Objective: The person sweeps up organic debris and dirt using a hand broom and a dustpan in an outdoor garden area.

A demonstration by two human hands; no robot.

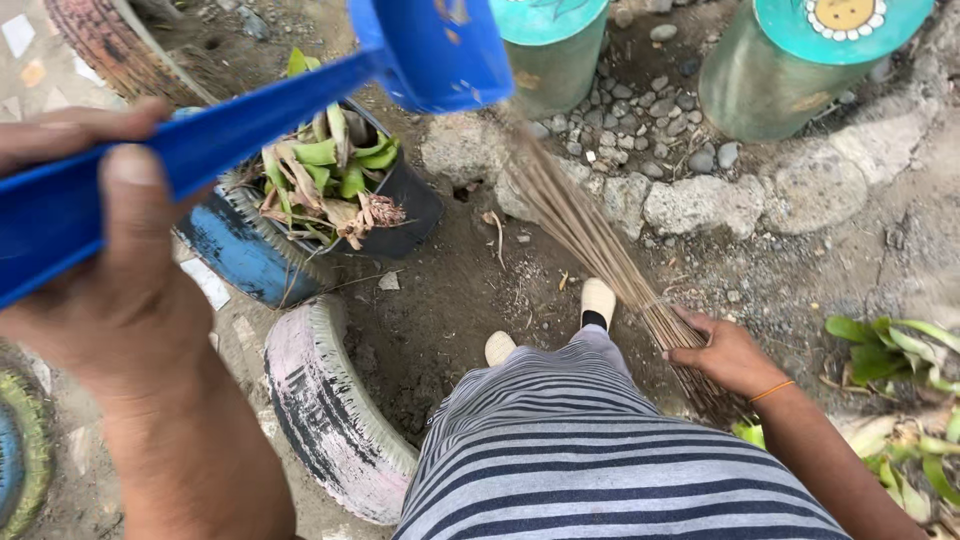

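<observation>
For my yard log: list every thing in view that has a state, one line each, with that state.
left hand: raised, gripping the blue dustpan handle.
blue dustpan: held up off the ground, tilted.
right hand: closed around the stick broom.
stick broom: slanted, bristle tips blurred near the dustpan.
potted plant: wilted, many leaves dry and brown.
pink tyre: half buried in soil, paint worn.
blue tyre: half buried, paint chipped.

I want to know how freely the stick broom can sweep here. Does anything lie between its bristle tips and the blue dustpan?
Nothing visible does. The stick broom, gripped by the right hand, slants up until its tips reach the blue dustpan, held aloft by the left hand. The stone border lies beneath the bristles.
</observation>
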